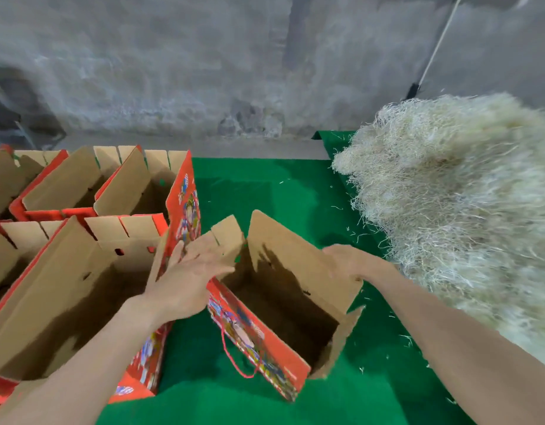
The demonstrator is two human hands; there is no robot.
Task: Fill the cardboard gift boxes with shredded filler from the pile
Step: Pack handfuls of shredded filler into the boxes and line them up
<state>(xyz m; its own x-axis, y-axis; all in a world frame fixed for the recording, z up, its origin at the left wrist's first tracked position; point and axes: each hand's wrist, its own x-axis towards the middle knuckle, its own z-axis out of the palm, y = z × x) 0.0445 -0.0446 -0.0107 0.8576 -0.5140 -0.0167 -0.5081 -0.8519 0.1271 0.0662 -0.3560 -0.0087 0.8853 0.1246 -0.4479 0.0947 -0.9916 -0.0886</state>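
Desk (265, 185): covered in green felt, grey concrete wall (173, 72) behind it.

Open brown cardboard gift box with red printed outer walls (283, 302) stands near the desk's front middle, turned at an angle, flaps up; bare brown inside visible; red cord handle (234, 360) hangs in a loop down its near printed wall.

Left hand (188, 277): released, fingers straight and spread, palm down; it lies at the short left flap of this box, in the gap between it and the neighbouring box; contact with the flap blurred, cannot tell for certain.

Right hand (354, 262): grasping the upper edge of the box's tall right flap, fingers curled over it.

Large pile of pale, straw-coloured shredded filler (449, 194) on the right side of the desk, just beside the held box and behind the right forearm; loose pale filler strands (403, 338) scattered on the felt near it.

Cluster of other open red-and-brown cardboard boxes (65, 302) fills the left side in two rows, flaps upright, walls touching one another; nearest one sits just beside the left hand.
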